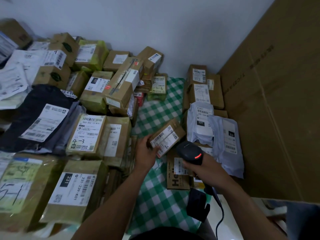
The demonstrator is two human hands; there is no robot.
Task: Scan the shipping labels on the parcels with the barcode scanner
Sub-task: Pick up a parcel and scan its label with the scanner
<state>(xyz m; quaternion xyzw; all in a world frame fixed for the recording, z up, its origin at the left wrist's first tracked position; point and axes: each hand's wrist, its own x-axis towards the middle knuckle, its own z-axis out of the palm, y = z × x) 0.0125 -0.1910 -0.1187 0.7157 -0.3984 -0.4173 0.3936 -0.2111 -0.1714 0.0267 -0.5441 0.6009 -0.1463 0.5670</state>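
Observation:
My left hand (pixel 147 151) grips a small brown cardboard parcel (pixel 170 134) by its near left end and holds it tilted above the green checked cloth (pixel 155 193). A white shipping label (pixel 164 140) with barcodes faces up on it. My right hand (pixel 206 170) holds a black barcode scanner (pixel 189 152) by its handle, head aimed left at the parcel, a red light glowing on its back. A black cable (pixel 220 213) runs from the handle down toward me.
Many labelled boxes and bags (pixel 86 134) are piled on the left. More parcels (pixel 202 94) stack at the back right, with grey mailer bags (pixel 225 141) beside them. A tall cardboard sheet (pixel 277 101) walls the right side. A black scanner stand (pixel 197 205) sits near my right forearm.

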